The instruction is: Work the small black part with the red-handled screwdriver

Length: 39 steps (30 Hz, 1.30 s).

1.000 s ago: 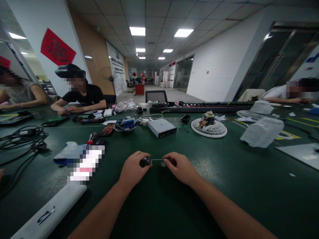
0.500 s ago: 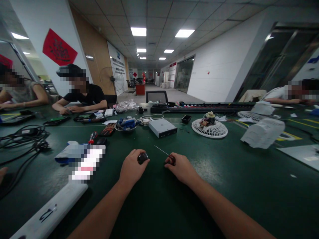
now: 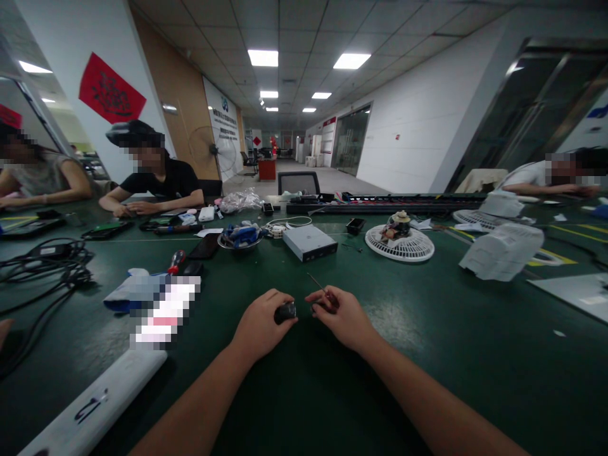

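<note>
My left hand (image 3: 260,324) is closed round a small dark cylindrical part (image 3: 285,312), held just above the green table (image 3: 427,329). My right hand (image 3: 342,316) pinches a thin screwdriver (image 3: 321,291) whose metal shaft points up and to the left, away from me. The two hands are close together, a few centimetres apart, and the screwdriver tip is clear of the dark part.
A grey drive box (image 3: 310,242), a white fan grille with a motor (image 3: 399,242) and a white fan housing (image 3: 502,251) lie further back. Cables (image 3: 52,263), a red-handled screwdriver (image 3: 175,260) and a white casing (image 3: 95,405) are at my left. Other people sit at the far left and right.
The screwdriver left the dark part and swung upward. Both hands then drew closer together, my left hand moving slightly right with the part.
</note>
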### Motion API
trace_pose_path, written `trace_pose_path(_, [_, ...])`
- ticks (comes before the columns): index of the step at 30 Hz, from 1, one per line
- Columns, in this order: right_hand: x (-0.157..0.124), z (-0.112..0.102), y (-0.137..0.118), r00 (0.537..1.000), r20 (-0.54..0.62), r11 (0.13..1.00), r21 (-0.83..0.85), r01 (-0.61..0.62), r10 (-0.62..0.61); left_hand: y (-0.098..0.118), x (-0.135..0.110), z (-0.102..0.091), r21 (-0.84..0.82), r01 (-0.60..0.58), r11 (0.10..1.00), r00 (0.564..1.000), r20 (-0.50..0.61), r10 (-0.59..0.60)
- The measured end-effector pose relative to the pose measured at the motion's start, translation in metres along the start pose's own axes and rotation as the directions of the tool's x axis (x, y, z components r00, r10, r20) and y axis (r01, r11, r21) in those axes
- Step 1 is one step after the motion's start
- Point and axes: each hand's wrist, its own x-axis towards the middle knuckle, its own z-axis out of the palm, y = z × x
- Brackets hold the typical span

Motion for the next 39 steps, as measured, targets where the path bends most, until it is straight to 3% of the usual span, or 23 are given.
trace_pose_path(8, [0.005, 0.001, -0.002, 0.994, -0.011, 0.934, 0.343, -0.095, 0.105, -0.001, -0.001, 0.001, -0.008, -0.015, 1.000, 1.000, -0.001, 0.015])
trace_pose_path(11, [0.005, -0.001, -0.002, 0.993, -0.012, 0.917, 0.385, -0.106, 0.120, -0.001, -0.001, 0.001, -0.013, -0.015, 1.000, 1.000, 0.004, 0.015])
trace_pose_path(21, [0.001, -0.001, -0.009, 0.993, -0.023, 0.953, 0.284, -0.102, 0.113, 0.003, -0.001, -0.002, -0.043, -0.055, 0.998, 0.997, 0.044, 0.057])
trace_pose_path(25, [-0.003, 0.002, -0.014, 0.999, -0.001, 0.974, 0.221, -0.053, 0.054, 0.006, -0.002, -0.002, -0.046, -0.082, 0.996, 0.995, 0.060, 0.085])
trace_pose_path(35, [-0.007, 0.001, -0.017, 1.000, -0.003, 0.993, -0.118, 0.021, -0.022, 0.010, -0.003, -0.003, -0.012, -0.198, 0.980, 0.968, 0.153, 0.197])
trace_pose_path(39, [-0.007, 0.001, -0.016, 1.000, 0.031, 0.985, -0.171, 0.011, -0.006, 0.012, -0.003, -0.004, 0.022, -0.242, 0.970, 0.957, 0.170, 0.235])
